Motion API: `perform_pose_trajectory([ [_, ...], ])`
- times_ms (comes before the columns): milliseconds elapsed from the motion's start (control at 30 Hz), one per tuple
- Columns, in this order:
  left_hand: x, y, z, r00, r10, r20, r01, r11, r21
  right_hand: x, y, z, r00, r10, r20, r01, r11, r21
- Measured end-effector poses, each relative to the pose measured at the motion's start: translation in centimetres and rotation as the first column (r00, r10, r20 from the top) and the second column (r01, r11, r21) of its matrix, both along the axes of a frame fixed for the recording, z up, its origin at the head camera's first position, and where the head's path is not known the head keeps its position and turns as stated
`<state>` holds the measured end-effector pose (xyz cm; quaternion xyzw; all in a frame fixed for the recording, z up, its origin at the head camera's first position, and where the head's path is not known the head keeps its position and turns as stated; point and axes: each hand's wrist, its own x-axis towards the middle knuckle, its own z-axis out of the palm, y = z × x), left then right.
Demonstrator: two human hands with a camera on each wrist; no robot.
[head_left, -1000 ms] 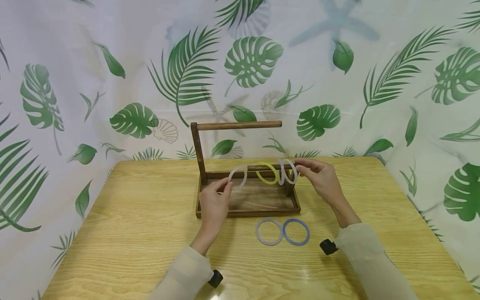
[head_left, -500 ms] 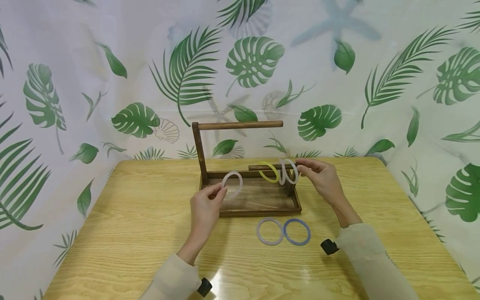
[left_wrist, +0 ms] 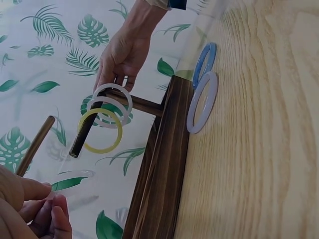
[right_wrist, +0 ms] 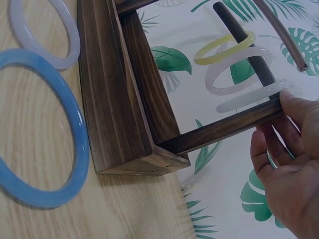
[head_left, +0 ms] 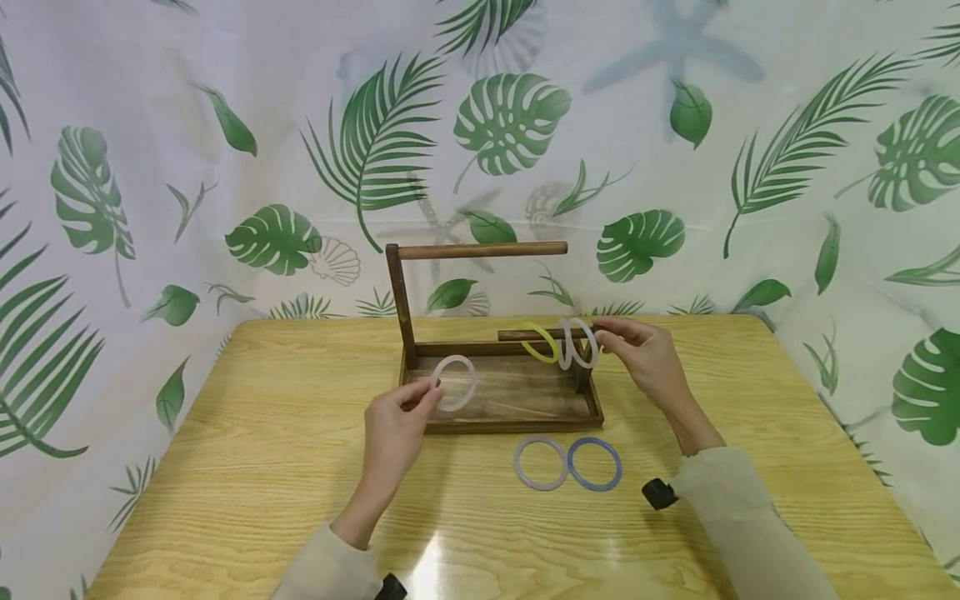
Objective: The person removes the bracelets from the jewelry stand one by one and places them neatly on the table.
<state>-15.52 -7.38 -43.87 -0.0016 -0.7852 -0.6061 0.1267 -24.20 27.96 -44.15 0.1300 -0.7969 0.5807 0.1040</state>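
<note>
My left hand pinches a whitish translucent bangle between thumb and fingertips, over the left part of the wooden stand's tray. The bangle is apart from the free end of the stand's lower bar. On that bar hang a yellow bangle and two pale bangles, the outer pale bangle close to the right post. My right hand holds the top of this post, thumb above and fingers below, as the right wrist view shows.
In front of the tray, a pale lilac bangle and a blue bangle lie flat side by side on the wooden table. A higher bar juts right from the stand's tall left post. A leaf-patterned cloth hangs behind.
My left hand has drawn the pale bangle left and toward me, away from the lower bar's free end. The right hand keeps its hold on the post.
</note>
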Motion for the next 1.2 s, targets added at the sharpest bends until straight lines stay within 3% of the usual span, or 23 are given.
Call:
perform_pose_trajectory([
  [333,1.4,-1.0,-0.6,0.992,-0.035,0.124,0.032,0.999,0.022,-0.1,0.1,0.0,1.0,0.014,0.009,-0.014,1.0,-0.002],
  [467,2.1,-1.4,-0.8,0.989,-0.046,0.14,0.046,0.999,0.002,0.9,-0.6,1.5,1.0,0.022,0.012,-0.022,1.0,0.005],
  [567,2.5,-1.7,-1.0,0.988,-0.045,0.15,0.047,0.999,-0.008,1.0,-0.8,1.7,1.0,0.027,0.009,-0.027,1.0,0.006],
  [733,3.1,-2.0,-1.3,0.983,-0.051,0.178,0.054,0.998,-0.01,-0.1,0.1,0.0,1.0,0.028,-0.009,-0.028,1.0,-0.002],
  [1200,4.4,-1.6,-2.3,0.949,-0.134,0.286,0.12,0.991,0.067,0.0,0.0,0.0,1.0,0.024,-0.014,-0.024,1.0,0.004],
])
